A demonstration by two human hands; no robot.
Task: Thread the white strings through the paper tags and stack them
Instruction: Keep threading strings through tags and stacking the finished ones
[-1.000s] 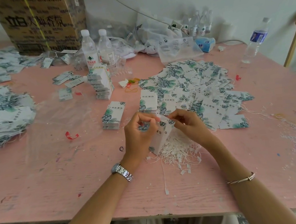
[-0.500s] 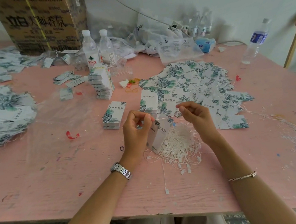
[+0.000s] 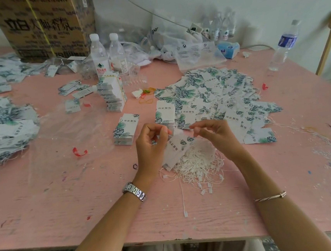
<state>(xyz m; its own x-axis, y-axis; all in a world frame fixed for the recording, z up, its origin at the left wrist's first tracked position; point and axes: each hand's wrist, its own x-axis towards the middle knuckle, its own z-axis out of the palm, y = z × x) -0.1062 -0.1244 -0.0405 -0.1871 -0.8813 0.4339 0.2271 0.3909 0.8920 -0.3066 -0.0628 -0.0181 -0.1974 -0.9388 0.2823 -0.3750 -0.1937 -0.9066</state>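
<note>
1. Thumb and curled fingertips of the left hand pinch the upper end of a small bundle of paper tags. The bundle hangs tilted, with its lower end down on the strings.
2. The right hand sits just right of the bundle's top. Its thumb and forefinger are pressed together at the tag's upper corner and its other fingers are loosely curled. I cannot tell whether a string lies between the fingertips, as it would be too fine to see.
3. Under both hands, at lower centre, lies the pile of white strings, tangled on the pink tabletop. One loose string runs from it toward the bottom edge.
4. A metal wristwatch is on the left wrist and a thin bracelet on the right forearm.
5. Just left of the left hand stands a short stack of tags. A second stack lies just above the hands. A wide spread of tags fans out to the upper right, printed with green leaves.
6. Higher up, left of centre, a tall stack leans slightly. Two water bottles stand behind it, and a cardboard box fills the upper left.
7. Heaps of tags lie along the left edge. Beside them is a clear plastic sheet with a red scrap on it.
8. At far upper right stand another bottle and a blue tissue pack.
</note>
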